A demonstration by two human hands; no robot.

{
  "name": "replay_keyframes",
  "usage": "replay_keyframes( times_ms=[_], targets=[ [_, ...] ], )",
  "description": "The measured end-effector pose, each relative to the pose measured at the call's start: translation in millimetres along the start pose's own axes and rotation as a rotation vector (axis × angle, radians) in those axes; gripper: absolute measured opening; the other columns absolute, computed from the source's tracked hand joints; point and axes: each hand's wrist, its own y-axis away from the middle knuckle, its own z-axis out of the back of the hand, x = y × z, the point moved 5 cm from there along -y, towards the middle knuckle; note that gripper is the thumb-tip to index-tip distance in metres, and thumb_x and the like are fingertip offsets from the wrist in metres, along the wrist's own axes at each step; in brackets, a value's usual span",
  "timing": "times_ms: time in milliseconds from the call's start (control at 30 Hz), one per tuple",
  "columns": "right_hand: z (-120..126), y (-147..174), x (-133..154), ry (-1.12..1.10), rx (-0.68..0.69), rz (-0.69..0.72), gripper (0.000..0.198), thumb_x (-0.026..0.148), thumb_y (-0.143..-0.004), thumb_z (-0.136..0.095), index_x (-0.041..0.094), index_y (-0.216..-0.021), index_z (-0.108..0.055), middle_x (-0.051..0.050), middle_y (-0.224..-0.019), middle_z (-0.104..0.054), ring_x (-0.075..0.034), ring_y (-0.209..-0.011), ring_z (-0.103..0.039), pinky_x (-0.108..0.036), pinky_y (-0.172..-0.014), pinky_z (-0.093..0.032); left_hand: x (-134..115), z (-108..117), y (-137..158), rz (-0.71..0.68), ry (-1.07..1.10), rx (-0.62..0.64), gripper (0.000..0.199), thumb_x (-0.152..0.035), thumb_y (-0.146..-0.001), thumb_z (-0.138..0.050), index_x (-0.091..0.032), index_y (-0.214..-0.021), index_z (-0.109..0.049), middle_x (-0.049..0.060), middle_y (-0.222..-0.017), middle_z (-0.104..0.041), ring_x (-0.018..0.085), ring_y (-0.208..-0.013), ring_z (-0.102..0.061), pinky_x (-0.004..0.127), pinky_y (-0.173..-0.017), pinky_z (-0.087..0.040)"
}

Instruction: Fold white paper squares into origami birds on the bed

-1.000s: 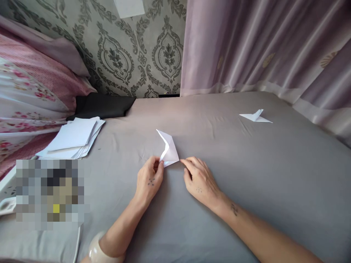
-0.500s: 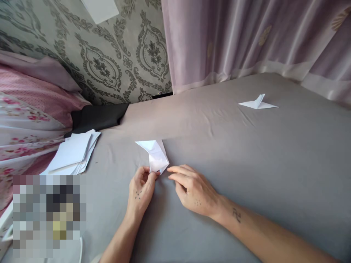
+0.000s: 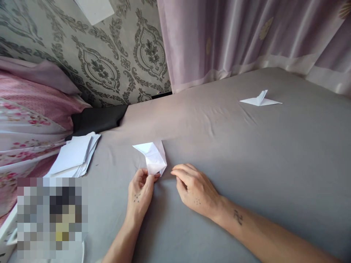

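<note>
Between the thumb and fingers of my left hand [image 3: 141, 188] is the near edge of a folded white paper [image 3: 155, 159]. This paper has a pointed flap reaching to the left and a shaded fold along its right side. Just right of it, apart from the paper, my right hand [image 3: 193, 186] hovers with nothing in it, its fingers extended and slightly bent. Farther back on the right, a folded paper figure [image 3: 260, 100] sits on the grey sheet [image 3: 219, 146], with two flat points and an upright part.
A stack of white paper [image 3: 72, 155] lies on the left, in front of a black folded item [image 3: 98, 118]. Floral fabric [image 3: 24, 135] bunches at the left edge. A pink curtain [image 3: 219, 36] hangs behind, beside patterned wallpaper [image 3: 104, 65]. The lower left is blurred out.
My right hand has drawn slightly right, away from the folded paper, and its fingertips have come closer together. My left hand keeps its hold. The view has shifted a little.
</note>
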Motion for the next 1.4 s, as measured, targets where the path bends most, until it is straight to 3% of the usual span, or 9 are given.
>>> replay_keyframes(
  times_ms=[333, 633, 1000, 1267, 1400],
  targets=[
    [2, -4, -5, -0.094, -0.012, -0.109, 0.036, 0.007, -0.086, -0.044, 0.019, -0.115, -0.060, -0.006, -0.103, -0.070, -0.018, -0.098, -0.064, -0.033, -0.088, -0.052, 1, 2, 0, -0.027, -0.018, -0.005, 0.016, -0.026, -0.077, -0.052, -0.017, -0.074, -0.065, 0.000, -0.070, -0.068, 0.019, -0.075, -0.063, 0.024, -0.065, -0.045],
    [-2, -1, 7, -0.075, 0.145, 0.063, 0.069, -0.001, -0.078, -0.040, 0.024, -0.141, -0.040, -0.004, -0.122, -0.062, -0.017, -0.113, -0.058, -0.034, -0.097, -0.049, 0, 3, 1, 0.005, 0.049, -0.012, 0.018, -0.027, -0.079, -0.052, -0.016, -0.078, -0.066, 0.002, -0.075, -0.070, 0.020, -0.078, -0.065, 0.026, -0.072, -0.051],
    [-4, 0, 7, -0.068, 0.185, 0.077, 0.073, 0.000, -0.076, -0.041, 0.026, -0.144, -0.036, -0.003, -0.129, -0.058, -0.017, -0.116, -0.056, -0.035, -0.100, -0.046, -3, 4, 2, 0.012, 0.046, -0.011, 0.019, -0.028, -0.079, -0.051, -0.016, -0.079, -0.066, 0.004, -0.077, -0.072, 0.021, -0.080, -0.067, 0.028, -0.074, -0.053],
    [-2, -1, 8, -0.069, 0.183, 0.095, 0.067, -0.001, -0.077, -0.042, 0.027, -0.137, -0.046, -0.002, -0.130, -0.057, -0.015, -0.111, -0.058, -0.031, -0.097, -0.047, -4, 4, 2, 0.014, 0.075, -0.014, 0.015, -0.027, -0.079, -0.050, -0.017, -0.078, -0.062, 0.003, -0.076, -0.070, 0.020, -0.081, -0.065, 0.027, -0.074, -0.052],
    [-4, 1, 4, -0.023, 0.153, 0.095, 0.047, 0.001, -0.080, -0.045, 0.023, -0.117, -0.063, -0.003, -0.128, -0.058, -0.016, -0.107, -0.060, -0.031, -0.096, -0.048, 0, 4, 1, 0.036, 0.082, -0.017, 0.015, -0.025, -0.079, -0.049, -0.017, -0.073, -0.061, 0.002, -0.072, -0.069, 0.019, -0.079, -0.066, 0.025, -0.072, -0.051]
  ],
)
